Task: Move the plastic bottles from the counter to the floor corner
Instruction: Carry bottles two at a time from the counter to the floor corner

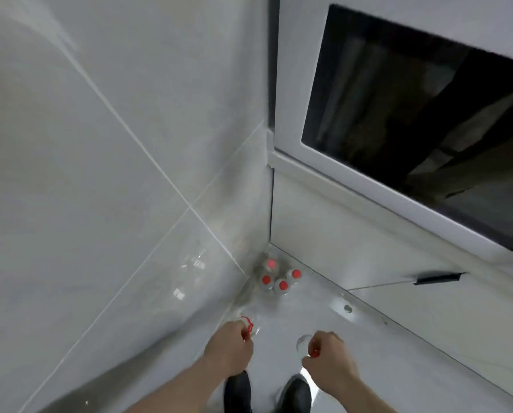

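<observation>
Standing over the floor corner, looking straight down. All positions are noted from that corner.

Four clear plastic bottles with red caps stand upright, packed tight into the corner, touching or nearly touching one another. One sits deepest against the two walls, the other three just in front of it.

My left hand hangs nearer me than the cluster, close to the left wall. The fingers are curled around the neck of a clear bottle; its red cap ring shows just past my knuckles. The bottle body is see-through and hard to trace against the floor.

My right hand is level with the left one, further out from the corner on the side of the right wall, well apart from the cluster. The fingers are closed and pinch a second clear bottle at its top; a bit of red shows between thumb and finger. I cannot tell whether either bottle touches the floor.

My two dark shoes stand on the floor below the hands, toes pointing to the corner.

Up the right wall from the corner is a white-framed panel with dark glass. Lower down along that wall's base is a small dark handle. A small round fitting sits in the floor near that wall.
</observation>
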{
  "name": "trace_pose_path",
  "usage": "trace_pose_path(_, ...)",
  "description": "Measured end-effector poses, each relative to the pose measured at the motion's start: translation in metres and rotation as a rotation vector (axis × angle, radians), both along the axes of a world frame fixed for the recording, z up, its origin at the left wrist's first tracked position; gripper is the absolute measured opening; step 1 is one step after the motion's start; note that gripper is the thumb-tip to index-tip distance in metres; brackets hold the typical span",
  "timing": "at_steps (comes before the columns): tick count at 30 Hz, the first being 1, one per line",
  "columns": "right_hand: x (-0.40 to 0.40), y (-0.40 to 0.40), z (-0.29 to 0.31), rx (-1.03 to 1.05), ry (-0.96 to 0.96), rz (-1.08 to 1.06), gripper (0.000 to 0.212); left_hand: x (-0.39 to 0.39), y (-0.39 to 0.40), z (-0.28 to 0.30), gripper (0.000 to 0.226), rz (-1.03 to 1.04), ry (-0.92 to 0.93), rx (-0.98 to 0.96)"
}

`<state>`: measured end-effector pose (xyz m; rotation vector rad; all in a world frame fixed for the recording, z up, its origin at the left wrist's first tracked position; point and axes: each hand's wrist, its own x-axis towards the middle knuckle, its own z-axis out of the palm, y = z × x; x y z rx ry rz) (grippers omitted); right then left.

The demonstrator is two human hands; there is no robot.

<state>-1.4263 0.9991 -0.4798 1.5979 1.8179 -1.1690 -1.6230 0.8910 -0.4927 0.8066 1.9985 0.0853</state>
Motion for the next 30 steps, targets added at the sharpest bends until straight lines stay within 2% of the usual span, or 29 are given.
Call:
trace_pose_path(6, -0.014, 0.009, -0.107, 0.004, -0.031, 0.022, 0.023, -0.005, 0.01, -0.095, 0.009, 0.093, 0.064, 0.028)
trace_pose_path(14, -0.039, 0.005, -0.211, -0.01, 0.052, -0.144, 0.025, -0.015, 0.028, -0.177, 0.021, 0.069, 0.15, 0.11)
trace_pose_path(22, -0.066, 0.008, -0.253, -0.063, 0.088, -0.31, 0.034, -0.023, 0.047, -0.205, 0.021, 0.127, 0.17, 0.202)
trace_pose_path(30, -0.09, 0.006, -0.285, -0.088, 0.196, -0.461, 0.024, -0.027, 0.044, -0.213, 0.019, 0.093, 0.242, 0.319)
